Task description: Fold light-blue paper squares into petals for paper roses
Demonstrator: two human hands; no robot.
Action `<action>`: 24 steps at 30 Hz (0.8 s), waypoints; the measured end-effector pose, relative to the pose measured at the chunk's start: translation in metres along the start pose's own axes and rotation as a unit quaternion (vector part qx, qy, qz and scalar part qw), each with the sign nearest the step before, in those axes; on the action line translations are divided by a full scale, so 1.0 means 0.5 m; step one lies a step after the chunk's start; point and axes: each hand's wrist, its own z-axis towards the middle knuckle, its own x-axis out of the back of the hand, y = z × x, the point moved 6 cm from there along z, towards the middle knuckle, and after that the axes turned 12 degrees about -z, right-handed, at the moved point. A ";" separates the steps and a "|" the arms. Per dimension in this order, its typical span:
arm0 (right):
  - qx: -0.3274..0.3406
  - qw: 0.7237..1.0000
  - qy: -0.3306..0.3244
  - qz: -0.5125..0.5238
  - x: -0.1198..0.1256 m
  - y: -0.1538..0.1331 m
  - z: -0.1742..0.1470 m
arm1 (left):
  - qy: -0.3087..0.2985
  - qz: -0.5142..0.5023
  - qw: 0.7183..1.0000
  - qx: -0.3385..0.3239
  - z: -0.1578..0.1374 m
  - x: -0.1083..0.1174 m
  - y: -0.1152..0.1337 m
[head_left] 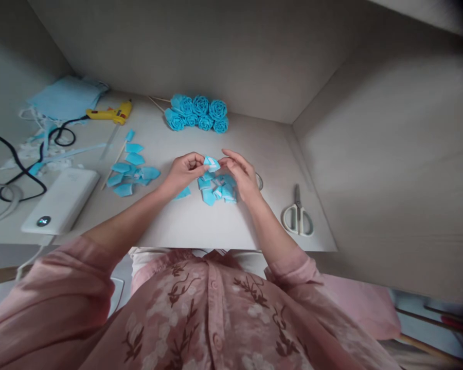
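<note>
My left hand [187, 169] pinches a small blue petal piece [211, 164] with a white patch on it, held above the desk. At the petal's right edge is my right hand [242, 172], its fingers apart; whether a fingertip touches the petal I cannot tell. Below both hands lies a loose pile of blue petal pieces [216, 191], some showing white. Another blue piece [182, 193] rests under my left wrist. Further left, several more blue petals [135, 173] are spread beside a thin stick with a blue tip [130, 135].
Finished blue flowers [200, 105] on sticks lie at the back. A yellow glue gun [111, 113], blue masks [67, 97], cables and a white power bank [61, 200] occupy the left. White-handled scissors [298, 216] lie right; a tape roll [259, 181] is partly hidden behind my right hand.
</note>
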 end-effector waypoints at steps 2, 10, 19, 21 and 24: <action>0.011 1.000 -0.011 -0.001 -0.005 -0.002 -0.001 | 0.000 -0.001 1.000 -0.004 -0.001 -0.001 0.001; 0.007 0.999 -0.013 -0.032 -0.007 0.018 0.003 | -0.047 -0.019 0.998 0.025 0.000 0.000 -0.015; 0.015 0.998 0.061 0.017 0.022 0.017 0.012 | 0.084 0.166 0.981 -0.063 0.016 0.054 0.022; 0.014 0.992 0.123 0.017 0.053 0.028 0.021 | 0.124 0.319 0.934 -0.101 0.019 0.076 0.041; 0.005 0.982 0.190 -0.016 0.099 0.036 0.032 | 0.069 0.492 0.865 -0.075 0.030 0.088 0.035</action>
